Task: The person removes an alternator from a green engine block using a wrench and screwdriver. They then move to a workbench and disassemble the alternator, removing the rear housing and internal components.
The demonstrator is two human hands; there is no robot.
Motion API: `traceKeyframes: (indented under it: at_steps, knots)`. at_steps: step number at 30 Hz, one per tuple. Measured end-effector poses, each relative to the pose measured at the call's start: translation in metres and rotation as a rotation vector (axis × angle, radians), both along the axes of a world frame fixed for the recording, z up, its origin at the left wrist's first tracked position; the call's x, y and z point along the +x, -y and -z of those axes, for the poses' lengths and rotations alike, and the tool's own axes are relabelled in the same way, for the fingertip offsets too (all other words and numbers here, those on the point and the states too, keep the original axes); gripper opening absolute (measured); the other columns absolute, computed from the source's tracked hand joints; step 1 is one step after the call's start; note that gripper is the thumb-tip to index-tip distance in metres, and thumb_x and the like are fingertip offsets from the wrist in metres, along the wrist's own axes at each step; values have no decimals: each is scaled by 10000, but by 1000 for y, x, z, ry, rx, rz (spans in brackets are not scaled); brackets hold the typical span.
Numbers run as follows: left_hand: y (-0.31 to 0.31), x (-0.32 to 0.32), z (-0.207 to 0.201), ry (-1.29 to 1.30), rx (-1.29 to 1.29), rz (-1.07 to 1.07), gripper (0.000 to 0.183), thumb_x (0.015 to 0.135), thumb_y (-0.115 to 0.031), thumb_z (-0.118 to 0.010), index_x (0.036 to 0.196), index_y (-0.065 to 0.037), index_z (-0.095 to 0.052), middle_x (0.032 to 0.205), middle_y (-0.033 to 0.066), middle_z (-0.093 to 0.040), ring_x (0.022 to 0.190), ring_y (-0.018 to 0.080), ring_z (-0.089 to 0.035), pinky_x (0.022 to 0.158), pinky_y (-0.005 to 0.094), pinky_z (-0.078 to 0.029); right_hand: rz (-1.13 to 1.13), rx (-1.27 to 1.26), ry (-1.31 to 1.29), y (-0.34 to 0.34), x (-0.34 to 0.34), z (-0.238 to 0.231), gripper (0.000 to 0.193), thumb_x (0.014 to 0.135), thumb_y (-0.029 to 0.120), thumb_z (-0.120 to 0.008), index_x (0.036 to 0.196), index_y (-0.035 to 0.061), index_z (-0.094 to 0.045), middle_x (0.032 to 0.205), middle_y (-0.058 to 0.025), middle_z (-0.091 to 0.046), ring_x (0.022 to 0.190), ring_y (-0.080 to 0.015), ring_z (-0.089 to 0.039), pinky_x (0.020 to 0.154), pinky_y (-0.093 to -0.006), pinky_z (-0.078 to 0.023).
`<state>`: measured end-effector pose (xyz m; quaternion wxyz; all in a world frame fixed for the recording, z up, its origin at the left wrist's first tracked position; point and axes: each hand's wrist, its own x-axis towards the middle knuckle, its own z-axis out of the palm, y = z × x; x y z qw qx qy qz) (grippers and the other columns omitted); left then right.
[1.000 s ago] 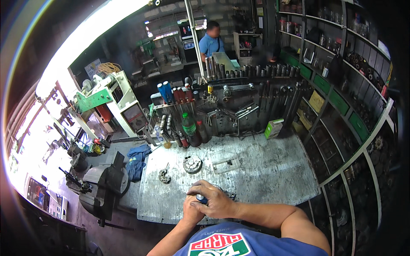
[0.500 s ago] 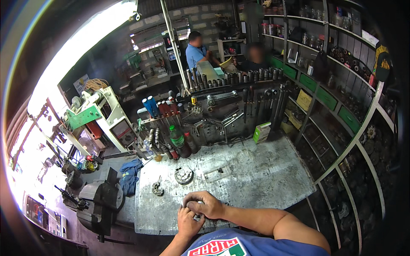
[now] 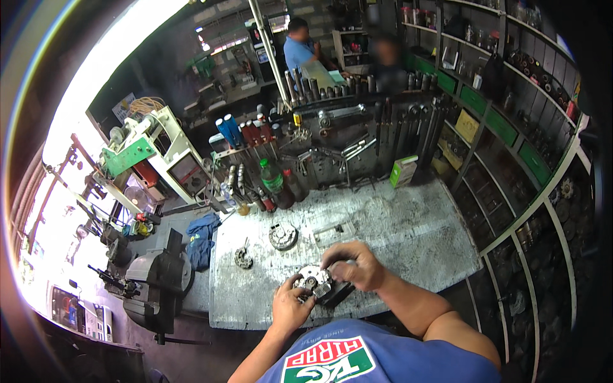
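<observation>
Near the front of the metal-topped bench [image 3: 408, 249], a round silvery metal housing [image 3: 311, 279] with a hub in its middle lies before me. My left hand [image 3: 292, 307] grips its near left side, thumb and fingers curled along the rim. To the housing's upper right, my right hand [image 3: 359, 268] is closed, its fingers pinched around something small that I cannot make out. A dark piece [image 3: 340, 293] shows under my right wrist, beside the housing. Farther back lie a second round metal housing [image 3: 283, 236] and a small curved metal part [image 3: 243, 257].
A bench vise [image 3: 153, 281] and a blue cloth [image 3: 203, 241] are at left. Bottles, one green-capped [image 3: 272, 179], stand by a rack of screwdrivers [image 3: 246, 132]. A green-and-white box [image 3: 403, 171] sits at the back right. Two people [image 3: 300, 48] are beyond the tool rack.
My hands were together over the bench's front edge; now they are apart. The right hand has moved up and right, and the housing has come into sight. The whole view has shifted.
</observation>
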<state>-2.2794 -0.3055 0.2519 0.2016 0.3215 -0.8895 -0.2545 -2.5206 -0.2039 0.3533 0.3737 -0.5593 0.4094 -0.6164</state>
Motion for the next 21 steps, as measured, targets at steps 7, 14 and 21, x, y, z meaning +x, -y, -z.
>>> traceKeyframes:
  at_steps: [7, 14, 21]
  knots:
    - [-12, -11, 0, -100, -22, -67, 171, 781, -171, -809, 907, -57, -826, 1381, 196, -690, 1287, 391, -646, 1194, 602, -408, 556, 129, 24, -36, -70, 97, 276, 1027, 263, -695, 1069, -4, -749, 795, -7, -671, 680, -86, -597, 623, -293, -498]
    - [70, -57, -5, -229, -154, 0, 192, 804, -132, -786, 963, -27, -762, 1276, 204, -723, 1185, 400, -693, 1042, 465, -550, 888, 150, 126, -76, -94, 177, 292, 1052, 294, -671, 1004, 9, -711, 726, 17, -592, 629, -78, -547, 584, -266, -471]
    - [173, -190, 49, 422, -122, 304, 294, 849, -267, -780, 1066, -74, -824, 1219, 167, -758, 1086, 391, -733, 991, 459, -587, 884, 233, 36, -71, -87, 174, 322, 1030, 322, -696, 1029, 0, -715, 766, 5, -622, 699, -82, -522, 647, -285, -443]
